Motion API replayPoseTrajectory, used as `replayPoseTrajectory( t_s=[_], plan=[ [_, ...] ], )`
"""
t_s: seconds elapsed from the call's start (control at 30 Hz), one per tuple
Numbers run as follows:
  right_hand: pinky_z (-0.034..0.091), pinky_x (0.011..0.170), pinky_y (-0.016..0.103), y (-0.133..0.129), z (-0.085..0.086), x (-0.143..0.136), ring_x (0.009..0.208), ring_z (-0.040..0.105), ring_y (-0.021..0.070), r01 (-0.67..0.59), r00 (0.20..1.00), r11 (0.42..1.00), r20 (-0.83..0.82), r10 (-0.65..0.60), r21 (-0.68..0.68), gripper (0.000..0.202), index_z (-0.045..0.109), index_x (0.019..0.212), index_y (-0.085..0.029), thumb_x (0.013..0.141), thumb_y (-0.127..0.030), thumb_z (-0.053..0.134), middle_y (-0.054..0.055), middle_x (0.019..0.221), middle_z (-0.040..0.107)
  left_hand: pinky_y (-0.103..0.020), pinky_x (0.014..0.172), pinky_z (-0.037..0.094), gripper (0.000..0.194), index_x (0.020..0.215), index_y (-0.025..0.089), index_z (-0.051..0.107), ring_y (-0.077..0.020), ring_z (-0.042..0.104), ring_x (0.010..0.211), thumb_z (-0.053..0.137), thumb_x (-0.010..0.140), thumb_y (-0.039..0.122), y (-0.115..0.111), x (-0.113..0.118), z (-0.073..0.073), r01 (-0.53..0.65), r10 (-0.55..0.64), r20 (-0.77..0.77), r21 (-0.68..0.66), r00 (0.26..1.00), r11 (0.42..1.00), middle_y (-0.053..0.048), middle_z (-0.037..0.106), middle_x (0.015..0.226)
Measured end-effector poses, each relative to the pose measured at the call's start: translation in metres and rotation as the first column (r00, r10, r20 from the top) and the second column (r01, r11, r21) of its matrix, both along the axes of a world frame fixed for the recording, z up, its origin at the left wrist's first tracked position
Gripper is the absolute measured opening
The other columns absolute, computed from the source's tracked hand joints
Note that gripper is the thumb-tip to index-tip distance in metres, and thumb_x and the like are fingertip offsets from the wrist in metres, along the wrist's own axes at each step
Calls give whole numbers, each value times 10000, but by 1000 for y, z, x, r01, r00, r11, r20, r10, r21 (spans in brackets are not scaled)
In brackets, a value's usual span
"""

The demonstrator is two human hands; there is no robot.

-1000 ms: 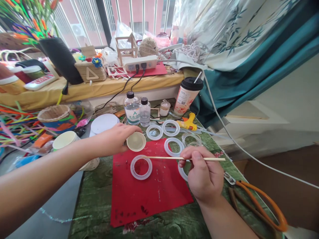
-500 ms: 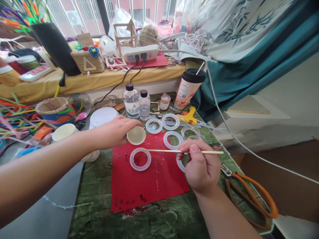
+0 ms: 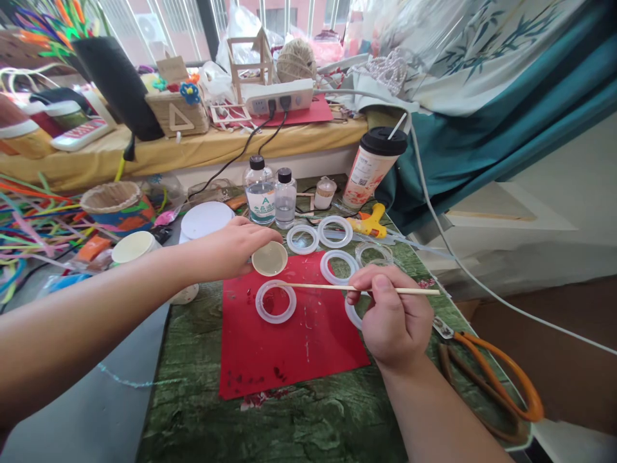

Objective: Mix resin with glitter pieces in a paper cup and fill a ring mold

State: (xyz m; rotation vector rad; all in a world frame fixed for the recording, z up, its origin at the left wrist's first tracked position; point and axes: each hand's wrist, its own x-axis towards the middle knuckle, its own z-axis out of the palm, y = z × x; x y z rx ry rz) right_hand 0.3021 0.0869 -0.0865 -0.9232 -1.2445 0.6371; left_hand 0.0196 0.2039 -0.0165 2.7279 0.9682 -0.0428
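My left hand (image 3: pixel 236 249) is closed round a small cup (image 3: pixel 269 259), tilted toward me, with clear liquid inside. In my right hand (image 3: pixel 393 315) I pinch a thin wooden stick (image 3: pixel 318 287) held nearly level. Its tip is at the upper rim of a translucent white ring mould (image 3: pixel 276 317); whether it touches cannot be made out. The mould lies on a red sheet (image 3: pixel 294 357). Another ring mould (image 3: pixel 354 313) is partly hidden behind my right hand. Further ring moulds (image 3: pixel 339 267) lie at the sheet's upper right.
Two capped bottles (image 3: pixel 261 196) stand behind the cup, near a tall drink cup (image 3: pixel 373 167). A yellow glue gun (image 3: pixel 371 222) lies behind the moulds. Orange-handled pliers (image 3: pixel 506 366) rest at the table's right edge. A white round-topped object (image 3: pixel 206 220) and paper cup (image 3: pixel 135 247) stand left.
The view has shifted slightly, so everything sits a little further right and higher. Both hands keep their holds on the cup and the stick, and the stick's tip stays at the ring mould's rim.
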Motion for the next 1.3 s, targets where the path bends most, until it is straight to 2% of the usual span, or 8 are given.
replayPoseTrajectory(
  t_s=[1.3],
  plan=[
    [499, 553, 314, -2, -1, 0, 629, 622, 152, -11, 998, 1000, 58, 9, 25, 316, 751, 886, -225, 1136, -307, 576, 9, 821, 714, -485, 1178, 357, 583, 1422, 230, 545, -320, 718, 1301, 674, 869, 102, 1, -1, -3, 72, -70, -39, 53, 997, 996, -119, 770, 1438]
  ],
)
